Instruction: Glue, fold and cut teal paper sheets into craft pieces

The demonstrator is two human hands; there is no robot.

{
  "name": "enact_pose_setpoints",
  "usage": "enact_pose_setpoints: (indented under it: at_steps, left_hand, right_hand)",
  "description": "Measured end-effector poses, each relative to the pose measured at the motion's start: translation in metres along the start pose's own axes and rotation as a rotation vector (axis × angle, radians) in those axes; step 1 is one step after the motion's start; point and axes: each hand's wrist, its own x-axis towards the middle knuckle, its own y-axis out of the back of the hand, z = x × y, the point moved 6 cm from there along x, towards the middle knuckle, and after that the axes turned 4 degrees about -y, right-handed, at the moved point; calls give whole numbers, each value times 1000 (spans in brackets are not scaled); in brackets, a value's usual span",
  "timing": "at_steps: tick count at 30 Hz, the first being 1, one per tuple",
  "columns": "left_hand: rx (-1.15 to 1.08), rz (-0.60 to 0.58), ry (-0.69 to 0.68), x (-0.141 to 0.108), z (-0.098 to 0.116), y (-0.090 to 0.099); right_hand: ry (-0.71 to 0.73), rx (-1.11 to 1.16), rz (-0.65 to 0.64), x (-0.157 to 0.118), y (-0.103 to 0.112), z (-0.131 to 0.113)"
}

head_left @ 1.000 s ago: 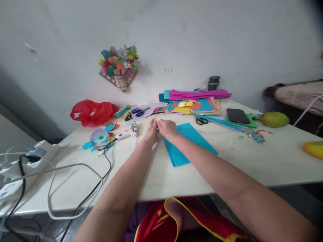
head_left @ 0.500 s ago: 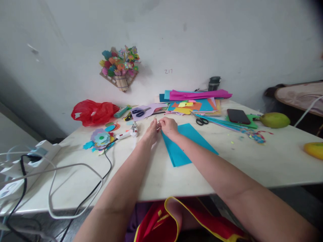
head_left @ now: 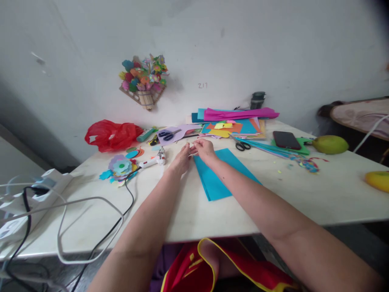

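Note:
Fingertips together, my left hand (head_left: 182, 157) and my right hand (head_left: 204, 148) meet above the far left corner of a blue sheet of paper (head_left: 219, 182). Both sets of fingers are closed in a pinch. Whatever lies between them is too small or hidden to name. The blue sheet rests on the table beside my hands, partly covered by my right forearm. Left of my hands lies a white glue gun (head_left: 153, 161) with a black cord. Purple-handled scissors (head_left: 168, 134) lie behind on a lilac sheet.
Cut paper flowers (head_left: 120, 168) and a red plastic bag (head_left: 112, 136) are at left, with a power strip (head_left: 36, 207) and loose cables nearer. Black scissors (head_left: 242, 145), stacked coloured paper (head_left: 237, 115), a phone (head_left: 286, 140) and a green mango (head_left: 330, 144) are at right.
My right hand's fingers have shifted slightly, lifting a little from my left hand's fingertips. The blue sheet and the other things on the table stay put.

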Motion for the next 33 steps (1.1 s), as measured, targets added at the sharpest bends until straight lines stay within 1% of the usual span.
enact_pose_setpoints:
  at_steps: [3, 6, 10, 15, 18, 23, 28, 30, 33]
  left_hand:
    - [4, 6, -21, 4, -3, 3]
    - [16, 36, -40, 8, -6, 9]
    - [32, 82, -44, 10, -10, 14]
    - [14, 58, -50, 6, -7, 9]
    - [-22, 37, -71, 1, -3, 5]
    - [-31, 25, -80, 0, -2, 3]
    - [21, 16, 7, 2, -5, 1]
    - [26, 16, 34, 1, -4, 0]
    - [41, 16, 35, 0, -2, -1]
  right_hand:
    - [67, -159, 15, -4, 1, -7]
    - [132, -316, 27, -11, 1, -17]
    - [180, -497, 36, -19, 0, -27]
    - [199, -742, 91, -25, 0, -32]
    - [201, -820, 135, -28, -1, -34]
    - [167, -777, 152, -27, -1, -32]
    - [71, -564, 153, -16, 6, -20]
    - [37, -458, 130, -12, 9, -15]
    - [35, -337, 55, -8, 8, -12]
